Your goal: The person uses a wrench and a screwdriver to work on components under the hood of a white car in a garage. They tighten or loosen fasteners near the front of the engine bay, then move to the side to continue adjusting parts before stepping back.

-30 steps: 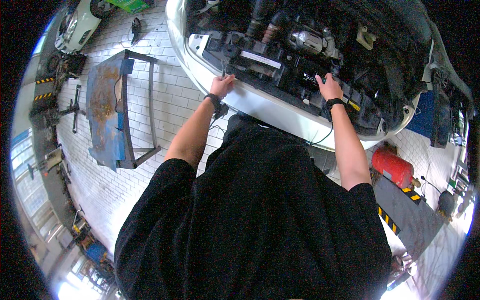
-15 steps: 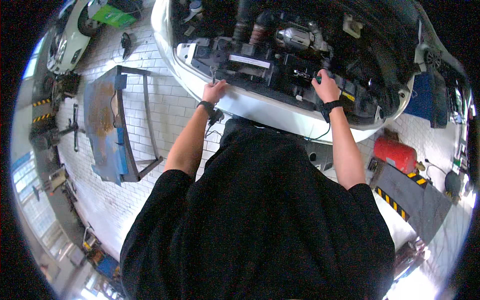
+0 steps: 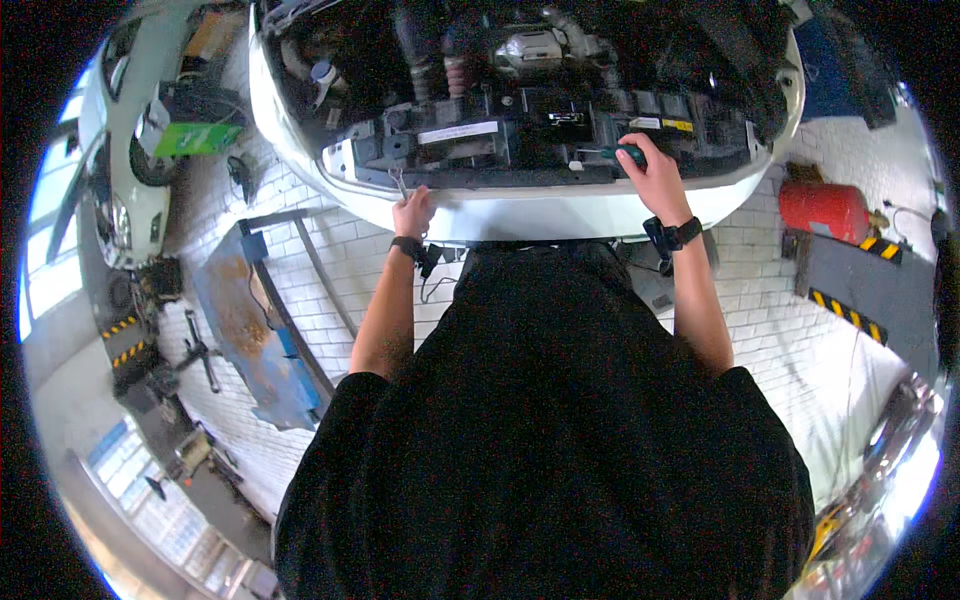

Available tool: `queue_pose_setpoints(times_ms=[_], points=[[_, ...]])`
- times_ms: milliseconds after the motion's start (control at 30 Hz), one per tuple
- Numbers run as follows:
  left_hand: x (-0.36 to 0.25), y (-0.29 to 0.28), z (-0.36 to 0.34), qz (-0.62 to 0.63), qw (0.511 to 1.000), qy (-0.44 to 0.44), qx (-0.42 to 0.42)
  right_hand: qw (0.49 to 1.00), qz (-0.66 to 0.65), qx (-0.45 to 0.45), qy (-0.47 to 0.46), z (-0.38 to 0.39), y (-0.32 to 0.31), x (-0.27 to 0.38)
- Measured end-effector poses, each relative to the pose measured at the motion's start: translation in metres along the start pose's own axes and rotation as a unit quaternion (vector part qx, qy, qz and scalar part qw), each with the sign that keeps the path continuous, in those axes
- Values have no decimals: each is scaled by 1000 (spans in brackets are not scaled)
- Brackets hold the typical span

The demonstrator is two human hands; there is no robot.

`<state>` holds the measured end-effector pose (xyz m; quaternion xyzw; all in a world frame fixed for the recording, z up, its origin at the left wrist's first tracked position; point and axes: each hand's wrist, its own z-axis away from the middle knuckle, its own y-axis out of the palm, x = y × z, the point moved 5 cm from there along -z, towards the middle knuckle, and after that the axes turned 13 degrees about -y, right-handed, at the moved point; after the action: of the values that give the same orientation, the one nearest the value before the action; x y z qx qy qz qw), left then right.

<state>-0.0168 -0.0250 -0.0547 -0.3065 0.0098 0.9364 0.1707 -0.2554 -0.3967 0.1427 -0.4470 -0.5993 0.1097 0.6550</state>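
My left hand (image 3: 413, 212) is closed round a metal wrench (image 3: 399, 181) at the left part of the car's white front edge. The wrench's jaw end sticks up past my fingers. In my right hand (image 3: 658, 180) is a screwdriver (image 3: 629, 154) with a dark green handle; its thin shaft points left over the front of the open engine bay (image 3: 540, 155). Whether the screwdriver's tip touches any part, I cannot tell. Both hands are over the white front bumper (image 3: 530, 217), close to my body.
To the left stands a worn metal table (image 3: 245, 310) with blue and rusty patches. Another white car (image 3: 135, 205) and a green box (image 3: 190, 138) are farther left. A red cylindrical tank (image 3: 825, 210) lies at right, near a grey platform with yellow-black stripes (image 3: 850, 315).
My right hand has drawn back toward the bumper, and the screwdriver's shaft now shows, pointing left. The left hand keeps its grip on the wrench. The whole view has shifted.
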Motion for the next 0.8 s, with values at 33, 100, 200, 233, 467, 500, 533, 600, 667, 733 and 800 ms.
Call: queue_pose_setpoints(times_ms=[33, 100, 200, 233, 467, 500, 533, 600, 667, 733, 800], points=[[1, -1, -2, 6, 1000, 11, 0, 999, -29, 8, 11, 1, 1, 3], [-3, -2, 8, 1, 1000, 0, -5, 998, -69, -9, -1, 2, 4, 3], [-3, -2, 3, -11, 1000, -7, -9, 997, -78, 8, 16, -5, 16, 0], [-6, 2, 11, -10, 1000, -3, -13, 997, -72, 11, 11, -10, 25, -6], [-2, 2, 8, 4, 1000, -9, 20, 998, 24, 1, -52, -58, 76, -9], [-3, 3, 10, 3, 1000, 1, 22, 998, 30, 0, -55, -64, 83, -10], [-3, 4, 11, 8, 1000, 1, 19, 998, 30, 4, -60, -66, 89, -12], [-3, 5, 11, 4, 1000, 2, 8, 998, 34, 41, -36, -72, 103, -17], [-3, 2, 9, 22, 1000, 1, 20, 997, 33, 50, -44, -77, 118, -23], [-3, 5, 10, 31, 999, -1, 44, 996, 37, 60, -51, -80, 130, -24], [-2, 3, 9, 35, 998, -13, 42, 995, 62, 49, -56, -82, 139, -25]])
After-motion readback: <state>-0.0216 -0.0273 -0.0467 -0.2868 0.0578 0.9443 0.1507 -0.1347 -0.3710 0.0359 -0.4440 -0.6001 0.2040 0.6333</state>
